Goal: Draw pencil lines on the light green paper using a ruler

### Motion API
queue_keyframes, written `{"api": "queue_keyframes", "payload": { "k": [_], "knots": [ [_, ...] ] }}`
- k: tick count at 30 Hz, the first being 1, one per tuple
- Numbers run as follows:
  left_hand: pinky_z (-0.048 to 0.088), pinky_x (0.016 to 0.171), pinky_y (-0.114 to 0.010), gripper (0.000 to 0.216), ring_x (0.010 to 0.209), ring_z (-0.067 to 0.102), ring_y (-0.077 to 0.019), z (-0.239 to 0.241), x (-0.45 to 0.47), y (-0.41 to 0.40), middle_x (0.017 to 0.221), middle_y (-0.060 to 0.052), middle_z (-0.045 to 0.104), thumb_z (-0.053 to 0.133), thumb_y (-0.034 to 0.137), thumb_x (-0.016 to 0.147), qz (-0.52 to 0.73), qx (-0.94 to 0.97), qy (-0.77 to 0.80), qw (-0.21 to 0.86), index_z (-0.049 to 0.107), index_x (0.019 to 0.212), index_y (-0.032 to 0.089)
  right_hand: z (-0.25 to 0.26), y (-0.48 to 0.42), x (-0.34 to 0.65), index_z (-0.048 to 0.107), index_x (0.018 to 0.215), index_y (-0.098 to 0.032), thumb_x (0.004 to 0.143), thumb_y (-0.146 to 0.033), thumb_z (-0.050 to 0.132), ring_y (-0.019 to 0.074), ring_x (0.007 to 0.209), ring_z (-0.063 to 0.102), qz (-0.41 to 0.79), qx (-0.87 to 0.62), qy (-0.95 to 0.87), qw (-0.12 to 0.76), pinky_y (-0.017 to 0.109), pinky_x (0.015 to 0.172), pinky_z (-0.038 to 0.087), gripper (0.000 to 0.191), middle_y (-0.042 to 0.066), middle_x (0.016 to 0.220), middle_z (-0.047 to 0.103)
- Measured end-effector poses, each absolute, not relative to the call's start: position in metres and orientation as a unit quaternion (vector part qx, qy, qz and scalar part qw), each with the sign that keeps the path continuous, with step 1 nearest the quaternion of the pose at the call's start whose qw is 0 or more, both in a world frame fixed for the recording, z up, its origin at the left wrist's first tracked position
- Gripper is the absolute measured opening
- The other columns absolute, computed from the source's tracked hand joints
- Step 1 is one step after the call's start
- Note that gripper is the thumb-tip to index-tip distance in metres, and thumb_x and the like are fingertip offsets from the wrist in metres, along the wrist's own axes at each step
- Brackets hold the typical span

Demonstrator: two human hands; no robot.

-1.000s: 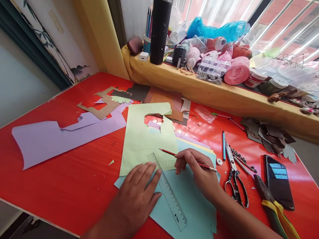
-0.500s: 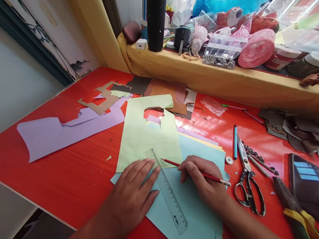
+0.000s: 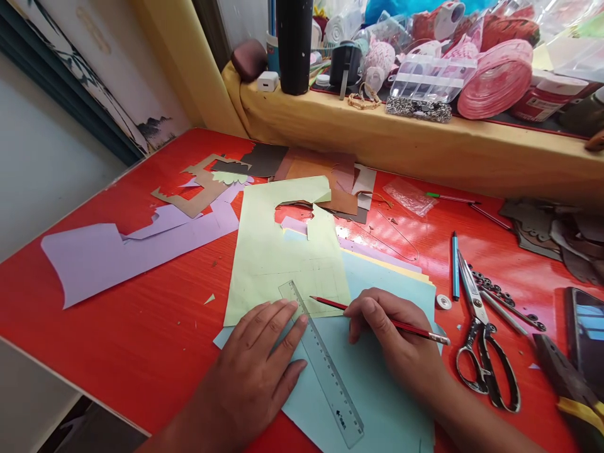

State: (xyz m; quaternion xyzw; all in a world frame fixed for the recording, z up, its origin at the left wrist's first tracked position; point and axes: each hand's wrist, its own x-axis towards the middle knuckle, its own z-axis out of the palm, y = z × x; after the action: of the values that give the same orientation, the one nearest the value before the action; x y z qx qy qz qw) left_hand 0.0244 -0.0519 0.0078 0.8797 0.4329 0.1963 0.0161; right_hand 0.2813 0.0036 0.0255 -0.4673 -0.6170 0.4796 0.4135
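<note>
My left hand (image 3: 262, 355) lies flat, fingers stretched out, over the left edge of a clear plastic ruler (image 3: 330, 371) near its upper end. The ruler slants across a green paper sheet (image 3: 264, 264) and the light blue sheets (image 3: 368, 402) beneath it. Between the fingers and thumb of my right hand (image 3: 396, 333) is a red pencil (image 3: 330, 302), its tip pointing left close to the ruler, over the green sheet. Faint pencil lines run across the green sheet, which has a ragged cut-out near its top.
To the right lie scissors (image 3: 479, 327), a blue pen (image 3: 455, 264), a small white spool (image 3: 443, 302), pliers (image 3: 561, 377) and a phone (image 3: 587, 333). Purple paper (image 3: 141, 264) and a brown cut-out (image 3: 198, 195) lie left. A cluttered ledge (image 3: 358, 129) runs along the back.
The whole view has shifted slightly, so most things on the table appear a little farther right. Both hands, the ruler and the pencil keep nearly the same places on the paper.
</note>
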Motion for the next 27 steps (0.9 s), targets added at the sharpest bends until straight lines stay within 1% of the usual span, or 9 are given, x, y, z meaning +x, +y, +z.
{"api": "queue_keyframes", "payload": {
  "k": [11,19,27],
  "knots": [
    [0.04,0.123,-0.051,0.04,0.146,0.055,-0.0338,0.0077,0.0244,-0.0515,0.156,-0.015,0.064,0.05,0.024,0.116,0.195,0.88,0.433,0.015,0.063,0.152,0.013,0.0264,0.0035,0.2817,0.08,0.087,-0.023,0.114,-0.056,0.059,0.0191,0.059,0.069,0.474,-0.462,-0.629,0.406,0.031,0.059,0.054,0.048,0.002,0.065,0.075],
    [0.04,0.122,-0.052,0.039,0.145,0.055,-0.0346,0.0079,0.0255,-0.0511,0.155,-0.016,0.064,0.049,0.021,0.116,0.199,0.879,0.434,0.014,0.063,0.151,0.011,0.0264,0.0038,0.2812,0.08,0.088,-0.022,0.115,-0.048,0.059,0.0161,0.061,0.068,0.478,-0.451,-0.635,0.406,0.027,0.062,0.053,0.043,0.0,0.066,0.075],
    [0.042,0.122,-0.052,0.039,0.144,0.056,-0.0336,0.0073,0.0271,-0.0522,0.154,-0.015,0.066,0.049,0.024,0.117,0.209,0.872,0.442,0.016,0.064,0.151,0.013,0.0275,0.0034,0.2812,0.08,0.089,-0.022,0.115,-0.044,0.059,0.0146,0.062,0.069,0.477,-0.441,-0.648,0.397,0.024,0.061,0.053,0.04,0.0,0.067,0.075]
  ]
}}
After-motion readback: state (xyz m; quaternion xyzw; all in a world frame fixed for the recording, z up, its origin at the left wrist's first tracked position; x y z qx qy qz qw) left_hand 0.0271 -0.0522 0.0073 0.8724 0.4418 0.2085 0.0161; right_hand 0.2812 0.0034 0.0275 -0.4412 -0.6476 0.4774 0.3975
